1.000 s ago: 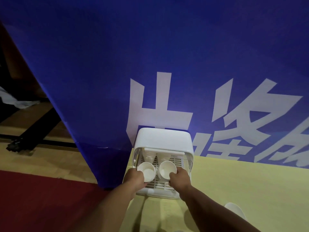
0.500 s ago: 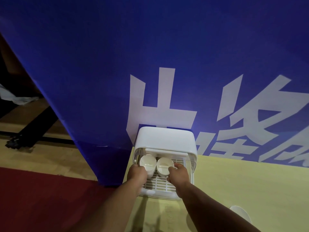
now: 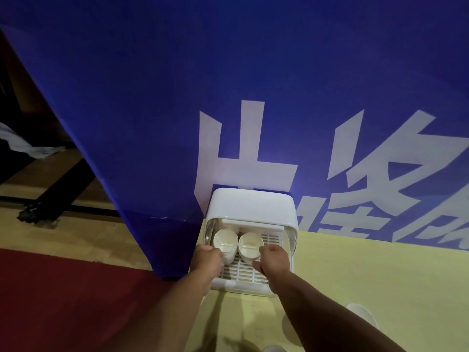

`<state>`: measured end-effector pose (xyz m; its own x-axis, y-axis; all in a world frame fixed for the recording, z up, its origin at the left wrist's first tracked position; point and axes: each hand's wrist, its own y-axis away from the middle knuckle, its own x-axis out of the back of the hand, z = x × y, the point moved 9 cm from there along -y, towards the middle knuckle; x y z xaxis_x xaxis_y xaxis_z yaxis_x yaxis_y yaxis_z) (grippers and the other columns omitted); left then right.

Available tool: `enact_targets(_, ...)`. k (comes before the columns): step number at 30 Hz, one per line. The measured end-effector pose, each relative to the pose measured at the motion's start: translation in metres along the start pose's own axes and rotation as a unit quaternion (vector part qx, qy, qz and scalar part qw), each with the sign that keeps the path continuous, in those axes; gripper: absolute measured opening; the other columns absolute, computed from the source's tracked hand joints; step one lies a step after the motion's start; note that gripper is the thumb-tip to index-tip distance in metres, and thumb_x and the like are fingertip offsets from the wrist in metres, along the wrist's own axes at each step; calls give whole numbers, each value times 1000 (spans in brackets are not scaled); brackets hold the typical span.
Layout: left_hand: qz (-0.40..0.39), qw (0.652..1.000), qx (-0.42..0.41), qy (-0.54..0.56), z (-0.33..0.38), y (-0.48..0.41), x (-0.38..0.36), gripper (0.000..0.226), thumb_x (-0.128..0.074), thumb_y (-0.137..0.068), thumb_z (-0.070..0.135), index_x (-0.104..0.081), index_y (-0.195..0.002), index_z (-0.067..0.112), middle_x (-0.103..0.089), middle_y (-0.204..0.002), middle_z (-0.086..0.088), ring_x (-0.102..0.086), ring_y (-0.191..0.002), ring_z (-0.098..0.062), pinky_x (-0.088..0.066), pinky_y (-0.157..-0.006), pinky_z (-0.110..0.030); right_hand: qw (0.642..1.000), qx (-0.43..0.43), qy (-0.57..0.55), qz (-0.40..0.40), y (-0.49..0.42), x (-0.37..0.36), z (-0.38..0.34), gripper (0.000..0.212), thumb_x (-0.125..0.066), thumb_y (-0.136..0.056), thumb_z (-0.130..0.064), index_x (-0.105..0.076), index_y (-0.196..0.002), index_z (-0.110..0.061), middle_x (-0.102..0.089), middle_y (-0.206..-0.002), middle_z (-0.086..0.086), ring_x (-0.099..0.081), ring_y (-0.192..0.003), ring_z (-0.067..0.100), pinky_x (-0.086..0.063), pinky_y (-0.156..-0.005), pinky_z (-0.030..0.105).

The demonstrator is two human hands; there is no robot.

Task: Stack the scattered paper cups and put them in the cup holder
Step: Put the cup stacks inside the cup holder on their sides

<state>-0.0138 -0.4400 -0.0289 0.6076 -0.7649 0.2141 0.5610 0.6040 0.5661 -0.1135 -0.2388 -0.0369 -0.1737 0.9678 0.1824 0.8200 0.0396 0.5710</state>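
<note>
A white plastic cup holder (image 3: 251,208) with a raised lid and a slatted tray stands at the far left end of the yellow table. Two stacks of white paper cups stand upright side by side inside it. My left hand (image 3: 206,260) grips the left stack (image 3: 224,240) by its near side. The right stack (image 3: 250,246) is held in the same way by my right hand (image 3: 272,261). More white cups show dimly behind them under the lid. The lower parts of both stacks are hidden by my hands.
A big blue banner (image 3: 228,97) with white characters stands right behind the holder. Another white cup (image 3: 361,315) lies on the yellow table (image 3: 380,275) at the right, near my right forearm. Left of the table lie red carpet (image 3: 63,295) and wooden floor with a black stand foot (image 3: 38,213).
Both hands have pushed the two cup stacks deeper into the holder, from its front edge to under the lid.
</note>
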Motion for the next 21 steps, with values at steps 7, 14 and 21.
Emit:
enact_targets(7,-46,995,-17,-85,-7,41,3,11,-59,-96,18,-61,-96,8,-56,-64,-3,-52,-54,-17,-38,-48,-23,997,37,64,-35,27,28,6,33,-49,-85,1,-41,-57,-15,-40,-51,0,-43,-41,17,-33,-43,22)
enact_targets(14,-59,990,-6,-127,-37,92,3,6,-61,-89,11,-64,-83,10,-65,-68,-5,-53,-57,-17,-37,-46,-20,976,45,172,-122,50,47,32,11,-62,-82,-2,-58,-72,-5,-56,-59,11,-50,-39,17,-33,-41,22)
enact_targets(21,-171,935,82,-299,-87,127,6,36,-64,-71,17,-73,-106,15,-66,-102,-5,-62,-86,-18,-56,-69,-30,920,-23,319,-226,81,50,77,35,-78,-77,-26,-74,-106,-6,-64,-89,9,-55,-64,19,-41,-52,23)
